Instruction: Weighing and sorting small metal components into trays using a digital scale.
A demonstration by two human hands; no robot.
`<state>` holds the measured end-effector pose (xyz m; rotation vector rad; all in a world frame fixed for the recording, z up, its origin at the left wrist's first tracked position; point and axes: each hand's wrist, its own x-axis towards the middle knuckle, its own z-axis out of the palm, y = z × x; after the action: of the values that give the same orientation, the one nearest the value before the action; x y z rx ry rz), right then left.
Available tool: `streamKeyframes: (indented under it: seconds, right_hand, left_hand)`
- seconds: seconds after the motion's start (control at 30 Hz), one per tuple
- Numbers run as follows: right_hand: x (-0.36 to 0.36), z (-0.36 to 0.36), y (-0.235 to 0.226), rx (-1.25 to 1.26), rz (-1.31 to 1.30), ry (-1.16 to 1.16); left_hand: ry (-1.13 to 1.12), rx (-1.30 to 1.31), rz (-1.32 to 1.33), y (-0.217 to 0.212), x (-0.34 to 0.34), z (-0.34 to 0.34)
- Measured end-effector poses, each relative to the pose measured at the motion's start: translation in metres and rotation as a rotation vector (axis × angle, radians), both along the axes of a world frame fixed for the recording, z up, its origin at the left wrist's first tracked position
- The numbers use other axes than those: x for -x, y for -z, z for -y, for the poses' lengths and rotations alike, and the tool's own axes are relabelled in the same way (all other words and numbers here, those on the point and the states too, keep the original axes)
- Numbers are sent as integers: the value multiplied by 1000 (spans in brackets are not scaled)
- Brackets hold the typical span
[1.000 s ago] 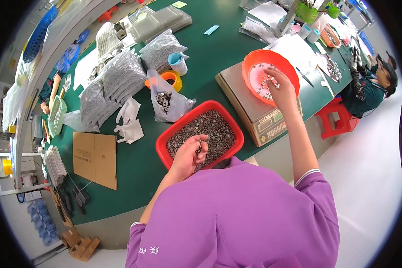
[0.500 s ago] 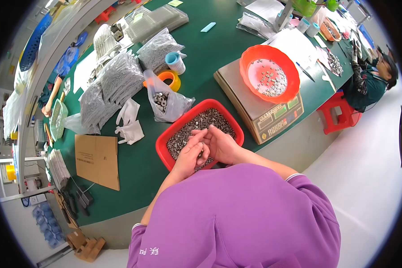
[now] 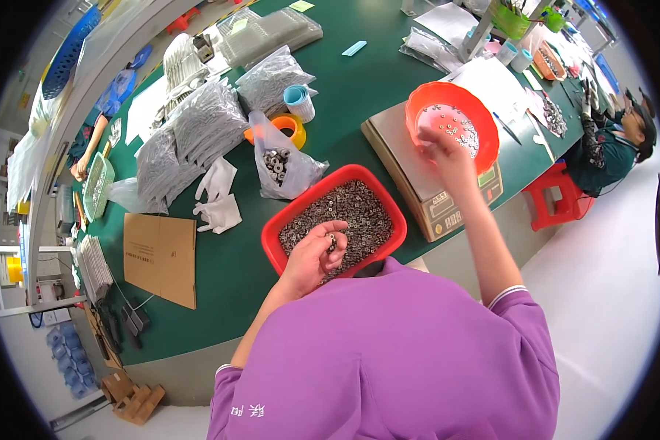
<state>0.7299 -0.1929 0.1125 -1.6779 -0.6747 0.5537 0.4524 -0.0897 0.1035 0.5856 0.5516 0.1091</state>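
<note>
Left hand: curled over the near rim of the red tray, fingers bent around a few small metal parts; closed or loose cannot tell.
Red tray: 1, rectangular, on the green table right in front of the purple sleeves, filled with a heap of small grey metal nuts, too many to count.
Right hand: reaching forward over the near edge of the orange bowl, fingers pinched together, anything held too small to tell.
Orange bowl: 1, round, sitting on 1 beige scale, holding a thin scatter of the same small parts.
Clear bag: 1, open, just behind the tray, with larger metal pieces inside.
Tape rolls: 2, an orange one and a pale blue one beside it.
White gloves: 2, lying left of the bag.
Cardboard sheet: 1, flat at the left.
Grey packed bags: a pile farther back, count unclear.
Far right: 1 other person seated by a red stool.
</note>
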Motion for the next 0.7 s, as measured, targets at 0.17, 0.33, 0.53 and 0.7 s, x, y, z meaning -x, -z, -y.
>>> streamKeyframes:
  seconds: [0.17, 0.33, 0.53, 0.7]
  right_hand:
    - [-15, 1, -20, 123, 818, 69]
    - [69, -13, 16, -26, -478, -334]
    - [137, -15, 55, -293, -1511, -667]
    - [141, -13, 49, -201, -1552, -506]
  left_hand:
    - [65, -43, 45, 1, -1, 1]
    - [100, -62, 68, 1, -3, 3]
    - [145, -163, -43, -3, -8, 7]
    - [167, -258, -96, -2, -6, 11]
